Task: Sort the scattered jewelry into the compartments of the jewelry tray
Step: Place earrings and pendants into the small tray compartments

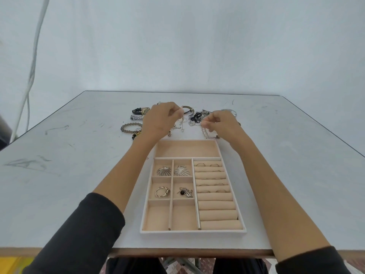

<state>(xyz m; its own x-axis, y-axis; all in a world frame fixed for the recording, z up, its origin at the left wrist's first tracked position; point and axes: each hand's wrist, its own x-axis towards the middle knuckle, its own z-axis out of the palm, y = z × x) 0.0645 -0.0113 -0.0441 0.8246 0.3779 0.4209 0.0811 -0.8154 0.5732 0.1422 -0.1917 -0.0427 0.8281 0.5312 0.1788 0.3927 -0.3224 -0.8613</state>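
Note:
The beige jewelry tray [193,231] lies in front of me. Two silver leaf pieces [164,171], a ring [162,191] and a black-bead brooch [185,192] sit in its small left compartments. Several rings [207,165] stand in the right-hand rolls. The long far compartment and the two nearest small ones hold nothing. Beyond the tray, my left hand [160,120] pinches a thin silver chain [182,123] that dangles from its fingertips. My right hand [219,125] is pinched shut too, apparently on the same chain, just above a pearl bracelet [205,133].
Loose jewelry lies past the tray: a black-strap watch [141,110], a grey bead bracelet [130,126], a gold cuff [188,108], a black tangle [197,116], silver bangles [229,111]. A white cable [31,76] hangs at the left. The table's front edge [189,252] is near my body.

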